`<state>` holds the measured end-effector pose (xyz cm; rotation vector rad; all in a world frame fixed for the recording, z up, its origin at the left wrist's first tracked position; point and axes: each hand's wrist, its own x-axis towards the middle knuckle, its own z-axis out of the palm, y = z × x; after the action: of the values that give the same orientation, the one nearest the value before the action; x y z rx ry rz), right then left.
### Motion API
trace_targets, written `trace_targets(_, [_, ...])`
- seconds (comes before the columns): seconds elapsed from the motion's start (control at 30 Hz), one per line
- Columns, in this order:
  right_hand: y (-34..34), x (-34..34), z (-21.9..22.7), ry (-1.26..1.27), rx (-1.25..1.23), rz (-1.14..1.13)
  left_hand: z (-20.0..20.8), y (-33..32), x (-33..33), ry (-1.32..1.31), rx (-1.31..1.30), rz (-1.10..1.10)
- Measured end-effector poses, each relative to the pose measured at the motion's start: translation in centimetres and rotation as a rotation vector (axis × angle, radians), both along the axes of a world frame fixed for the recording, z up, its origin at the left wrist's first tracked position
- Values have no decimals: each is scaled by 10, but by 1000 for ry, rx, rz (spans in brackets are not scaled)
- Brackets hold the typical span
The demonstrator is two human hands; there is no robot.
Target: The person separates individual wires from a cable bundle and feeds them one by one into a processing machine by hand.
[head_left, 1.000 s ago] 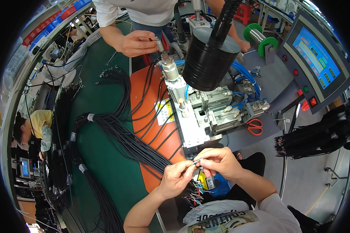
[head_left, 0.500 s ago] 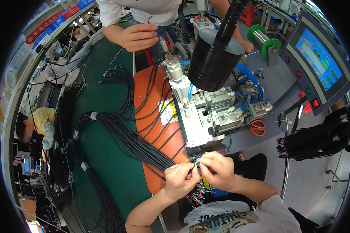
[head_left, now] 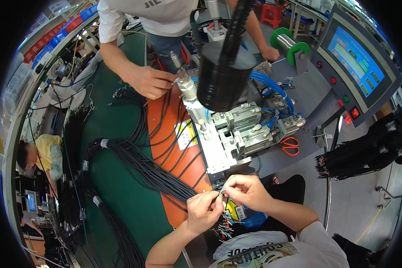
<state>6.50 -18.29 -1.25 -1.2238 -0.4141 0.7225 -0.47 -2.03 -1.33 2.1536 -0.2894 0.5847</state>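
Note:
Just in front of the machine, my left hand (head_left: 204, 211) is closed in a pinch on a black cable's stripped end (head_left: 222, 194). Opposite it, my right hand (head_left: 246, 191) pinches the thin coloured wires at that same end; the fingers partly hide them. A fan of coloured wire ends (head_left: 224, 227) hangs below my left hand. From the left, a thick bundle of black cables (head_left: 154, 166) runs across the orange board (head_left: 169, 202) toward my left hand. The silver clamping machine (head_left: 230, 138) stands just beyond my hands.
Across the machine, a co-worker's hand (head_left: 151, 82) is at a metal cylinder (head_left: 187, 88). A black lamp-like cylinder (head_left: 223, 78) hangs over the machine. Red-handled scissors (head_left: 290, 146), a screen (head_left: 356, 60) and hanging black cables (head_left: 362, 149) are on the right. A green mat (head_left: 114, 178) lies left.
The co-worker's hand has come down to the metal cylinder. My view has shifted slightly, moving the machine left in the picture. My hands still pinch the cable end, with small finger movements.

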Motion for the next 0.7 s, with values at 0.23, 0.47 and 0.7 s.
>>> trace_targets(0.23, [4, -11, -9, -90, 113, -132, -6, 1, -2, -25, -6, 7])
trace_targets(0.47, [-6, -7, -14, -511, -86, -156, -2, 4, 0, 20, 35, -86])
trace_targets(0.7, [-7, -6, -9, -28, 104, -22, -2, 8, -1, 72, -78, -166])
